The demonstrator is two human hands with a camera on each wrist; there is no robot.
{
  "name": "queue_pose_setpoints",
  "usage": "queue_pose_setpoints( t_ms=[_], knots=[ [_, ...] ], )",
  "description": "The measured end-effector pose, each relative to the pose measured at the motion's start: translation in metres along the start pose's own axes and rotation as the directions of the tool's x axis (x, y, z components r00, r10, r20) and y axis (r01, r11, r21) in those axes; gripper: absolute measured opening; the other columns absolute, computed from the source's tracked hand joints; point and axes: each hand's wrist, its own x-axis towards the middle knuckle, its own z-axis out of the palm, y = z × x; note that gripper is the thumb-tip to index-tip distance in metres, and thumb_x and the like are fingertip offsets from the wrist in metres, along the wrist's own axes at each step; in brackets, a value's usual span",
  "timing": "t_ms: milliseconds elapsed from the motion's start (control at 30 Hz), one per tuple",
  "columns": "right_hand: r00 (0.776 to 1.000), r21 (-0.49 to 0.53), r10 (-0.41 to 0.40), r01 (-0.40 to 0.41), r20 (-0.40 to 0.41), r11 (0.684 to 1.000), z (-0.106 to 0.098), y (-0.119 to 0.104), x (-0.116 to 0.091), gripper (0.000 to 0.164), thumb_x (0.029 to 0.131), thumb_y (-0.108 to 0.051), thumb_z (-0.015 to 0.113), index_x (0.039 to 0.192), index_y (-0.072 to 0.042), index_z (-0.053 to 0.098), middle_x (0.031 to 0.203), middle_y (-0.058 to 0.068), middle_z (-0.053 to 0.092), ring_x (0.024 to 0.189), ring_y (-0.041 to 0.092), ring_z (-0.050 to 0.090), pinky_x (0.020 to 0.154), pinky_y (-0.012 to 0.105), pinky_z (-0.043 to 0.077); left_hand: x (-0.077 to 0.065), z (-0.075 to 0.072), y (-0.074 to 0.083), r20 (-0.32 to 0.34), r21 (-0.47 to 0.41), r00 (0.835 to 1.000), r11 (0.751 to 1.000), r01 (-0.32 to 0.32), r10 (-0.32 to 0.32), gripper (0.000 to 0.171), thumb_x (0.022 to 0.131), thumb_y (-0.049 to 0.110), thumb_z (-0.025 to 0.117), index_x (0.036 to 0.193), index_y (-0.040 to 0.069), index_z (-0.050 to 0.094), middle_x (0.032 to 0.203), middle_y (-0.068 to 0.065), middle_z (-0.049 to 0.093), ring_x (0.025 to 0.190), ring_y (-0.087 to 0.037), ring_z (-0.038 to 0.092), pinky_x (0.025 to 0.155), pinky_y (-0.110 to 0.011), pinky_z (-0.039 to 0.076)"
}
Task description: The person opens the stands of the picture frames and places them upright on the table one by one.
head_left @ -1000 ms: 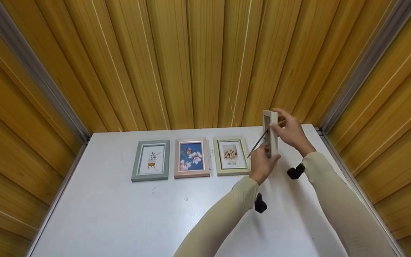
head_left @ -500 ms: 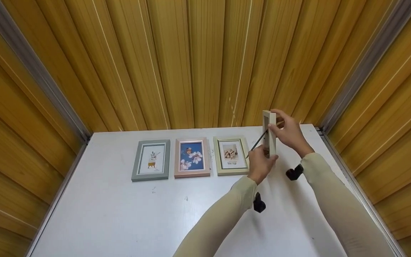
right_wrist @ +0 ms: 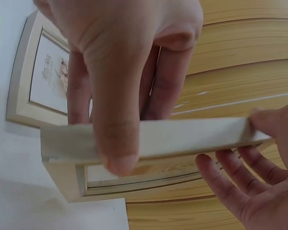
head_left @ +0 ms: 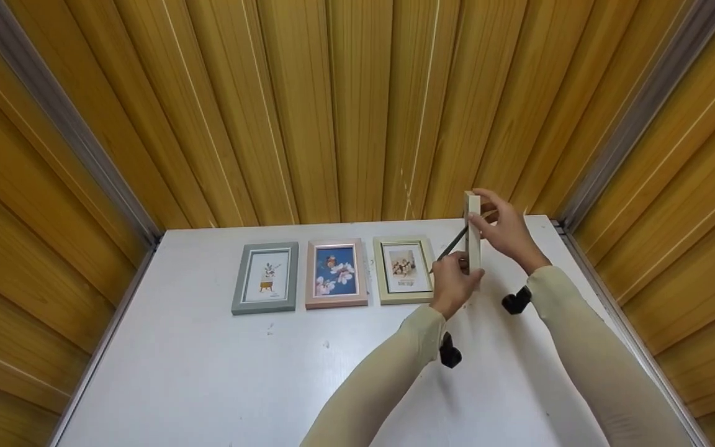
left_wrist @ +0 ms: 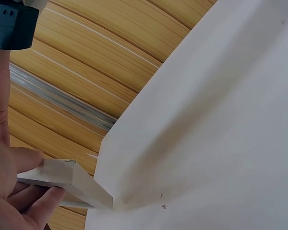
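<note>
A cream picture frame is held upright above the table, turned nearly edge-on in the head view. My left hand grips its lower end, and my right hand pinches the upper part between thumb and fingers. From the frame's left side a thin dark strip slants down to the left hand. The right wrist view shows the frame's pale long edge with a thumb pressed over it, and part of its glazed face below. In the left wrist view one corner of the frame points toward the table.
Three picture frames lie in a row face up on the white table: grey-green, pink and pale green. The pale green one is beside my left hand. A wood-patterned wall rises at the table's back edge.
The held picture frame has turned so its narrow edge faces the head camera, hiding the opening seen earlier. Both hands keep their grip in nearly the same place.
</note>
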Motion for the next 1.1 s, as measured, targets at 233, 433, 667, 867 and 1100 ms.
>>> queue_pose_setpoints(
  t_ms=[233, 433, 667, 867, 1100],
  knots=[
    [0.995, 0.015, 0.006, -0.004, -0.103, 1.000, -0.008, 0.018, 0.001, 0.055, 0.106, -0.036, 0.056, 0.156, -0.015, 0.042, 0.123, 0.022, 0.062, 0.102, 0.038, 0.066, 0.071, 0.030, 0.061, 0.004, -0.007, -0.006, 0.058, -0.024, 0.998, 0.999, -0.037, 0.039, 0.025, 0.086, 0.004, 0.081, 0.110, -0.001, 0.075, 0.093, -0.007, 0.078, 0.082, -0.007, 0.071, 0.069, -0.015, 0.055],
    [0.986, -0.094, 0.146, -0.153, -0.075, 0.984, -0.017, 0.042, -0.003, 0.066, 0.109, -0.036, 0.047, 0.163, -0.007, 0.021, 0.145, 0.036, 0.047, 0.124, 0.054, 0.055, 0.098, 0.063, 0.049, 0.006, -0.018, -0.012, 0.098, -0.005, 0.988, 0.993, -0.120, 0.120, 0.027, 0.089, 0.000, 0.073, 0.116, -0.004, 0.072, 0.100, -0.011, 0.077, 0.088, -0.011, 0.072, 0.075, -0.016, 0.054],
    [0.951, -0.058, 0.301, -0.297, 0.071, 0.953, -0.025, 0.066, -0.011, 0.077, 0.110, -0.043, 0.037, 0.164, -0.009, -0.006, 0.158, 0.038, 0.026, 0.145, 0.056, 0.027, 0.113, 0.068, 0.030, 0.010, -0.030, -0.014, 0.149, -0.043, 0.982, 0.993, -0.110, 0.115, 0.031, 0.095, 0.001, 0.067, 0.125, -0.002, 0.067, 0.111, -0.010, 0.075, 0.098, -0.010, 0.070, 0.083, -0.018, 0.054],
    [0.948, 0.044, 0.293, -0.300, 0.122, 0.953, -0.022, 0.074, -0.013, 0.070, 0.110, -0.042, 0.040, 0.165, -0.008, 0.012, 0.154, 0.037, 0.037, 0.131, 0.052, 0.051, 0.100, 0.059, 0.050, 0.012, -0.033, -0.019, 0.185, -0.086, 0.979, 0.994, -0.072, 0.086, 0.033, 0.096, -0.003, 0.065, 0.129, -0.002, 0.066, 0.117, -0.012, 0.074, 0.106, -0.013, 0.069, 0.088, -0.020, 0.053],
    [0.961, 0.064, 0.269, -0.273, 0.066, 0.960, -0.019, 0.078, -0.014, 0.053, 0.110, -0.030, 0.046, 0.157, -0.007, 0.035, 0.134, 0.034, 0.055, 0.113, 0.045, 0.063, 0.081, 0.046, 0.061, 0.011, -0.033, -0.024, 0.227, -0.108, 0.970, 0.992, -0.059, 0.083, 0.035, 0.096, -0.005, 0.064, 0.131, -0.001, 0.065, 0.121, -0.012, 0.073, 0.109, -0.014, 0.069, 0.091, -0.020, 0.053]
  ],
)
